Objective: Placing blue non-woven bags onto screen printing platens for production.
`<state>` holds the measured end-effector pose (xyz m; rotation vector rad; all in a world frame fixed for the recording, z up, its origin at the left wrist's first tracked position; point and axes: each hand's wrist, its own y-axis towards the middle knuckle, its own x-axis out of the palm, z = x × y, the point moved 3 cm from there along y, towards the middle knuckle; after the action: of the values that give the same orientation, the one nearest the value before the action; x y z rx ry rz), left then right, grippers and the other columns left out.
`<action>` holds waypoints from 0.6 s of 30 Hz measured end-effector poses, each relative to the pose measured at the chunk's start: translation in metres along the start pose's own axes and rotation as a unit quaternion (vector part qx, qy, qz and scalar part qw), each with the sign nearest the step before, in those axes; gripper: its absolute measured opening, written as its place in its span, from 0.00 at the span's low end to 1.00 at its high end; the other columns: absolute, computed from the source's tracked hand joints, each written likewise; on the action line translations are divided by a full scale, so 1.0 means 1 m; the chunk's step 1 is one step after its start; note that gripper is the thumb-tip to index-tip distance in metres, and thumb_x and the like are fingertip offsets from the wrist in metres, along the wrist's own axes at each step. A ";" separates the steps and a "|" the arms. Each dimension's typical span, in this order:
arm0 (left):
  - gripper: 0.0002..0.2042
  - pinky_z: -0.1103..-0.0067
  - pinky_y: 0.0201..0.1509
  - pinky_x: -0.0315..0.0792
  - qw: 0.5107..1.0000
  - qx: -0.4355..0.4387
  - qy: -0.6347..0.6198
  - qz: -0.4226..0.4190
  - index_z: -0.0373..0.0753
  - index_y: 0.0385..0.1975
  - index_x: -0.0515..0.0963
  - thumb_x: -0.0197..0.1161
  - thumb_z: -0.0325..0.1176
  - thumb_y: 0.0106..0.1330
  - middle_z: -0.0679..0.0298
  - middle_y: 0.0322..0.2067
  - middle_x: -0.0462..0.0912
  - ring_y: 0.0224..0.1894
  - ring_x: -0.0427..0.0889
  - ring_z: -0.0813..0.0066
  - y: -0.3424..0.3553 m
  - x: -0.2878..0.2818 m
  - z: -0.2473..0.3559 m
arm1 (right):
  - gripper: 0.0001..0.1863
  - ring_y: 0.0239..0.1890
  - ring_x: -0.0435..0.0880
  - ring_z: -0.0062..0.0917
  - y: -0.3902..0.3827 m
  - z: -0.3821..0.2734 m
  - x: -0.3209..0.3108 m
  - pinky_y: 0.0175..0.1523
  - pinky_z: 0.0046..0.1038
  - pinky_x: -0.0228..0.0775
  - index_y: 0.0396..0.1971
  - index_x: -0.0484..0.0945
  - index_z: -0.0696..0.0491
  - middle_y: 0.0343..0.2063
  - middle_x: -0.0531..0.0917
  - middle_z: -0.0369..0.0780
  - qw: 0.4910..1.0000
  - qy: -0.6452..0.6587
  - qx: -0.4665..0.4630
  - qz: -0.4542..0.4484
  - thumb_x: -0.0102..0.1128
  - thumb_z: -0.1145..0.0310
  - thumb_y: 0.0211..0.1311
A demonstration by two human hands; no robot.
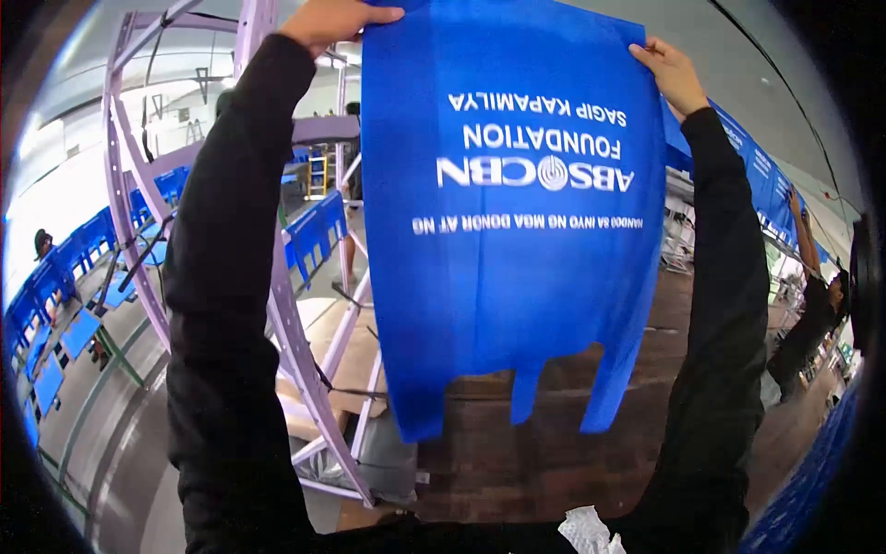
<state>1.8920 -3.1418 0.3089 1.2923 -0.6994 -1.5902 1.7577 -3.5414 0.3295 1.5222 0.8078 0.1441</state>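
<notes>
A blue fabric bag (517, 291) hangs upside down in front of me, with its strap handles dangling at the lower end. White printing and a round emblem on its face appear inverted. At the bag's upper left edge, my left hand (330, 22) grips it; the thumb lies along the top and the other fingers are partly hidden. My right hand (672, 74) pinches the upper right corner between thumb and fingers. Both arms, in black sleeves, are raised and spread to the bag's width.
Close on the left stands a lilac metal frame (293, 319) with dark cords. Rows of blue bags (83, 242) hang farther left; a yellow ladder (317, 175) is behind. At right, a person (805, 323) reaches up to more hanging blue bags (759, 175). Below lies a brown plank floor (517, 471).
</notes>
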 end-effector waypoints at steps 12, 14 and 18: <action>0.16 0.78 0.22 0.76 0.916 -0.114 0.283 -0.259 0.37 0.38 0.80 0.69 0.41 0.55 0.62 0.26 0.81 0.19 0.79 0.74 0.085 0.060 -0.165 | 0.13 0.18 0.77 0.21 0.022 0.109 0.103 0.24 0.25 0.69 0.34 0.79 0.57 0.21 0.80 0.38 0.936 -0.198 0.166 -0.240 0.65 0.64 0.53; 0.16 0.77 0.23 0.78 0.893 -0.173 0.266 -0.320 0.38 0.39 0.80 0.69 0.40 0.54 0.61 0.29 0.82 0.21 0.80 0.72 0.062 0.084 -0.158 | 0.14 0.20 0.81 0.21 -0.008 0.110 0.120 0.24 0.25 0.73 0.41 0.78 0.53 0.26 0.83 0.39 0.835 -0.224 0.317 -0.391 0.61 0.64 0.57; 0.18 0.73 0.27 0.82 0.874 -0.224 0.240 -0.359 0.43 0.46 0.76 0.63 0.32 0.54 0.62 0.38 0.82 0.31 0.83 0.73 0.065 0.055 -0.116 | 0.16 0.27 0.86 0.23 -0.006 0.050 0.093 0.25 0.23 0.75 0.48 0.75 0.50 0.38 0.85 0.39 0.824 -0.201 0.364 -0.385 0.51 0.61 0.64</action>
<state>2.0219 -3.2030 0.3094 1.5785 0.5098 -1.7298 1.8511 -3.5312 0.2814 1.6899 1.1289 -1.1745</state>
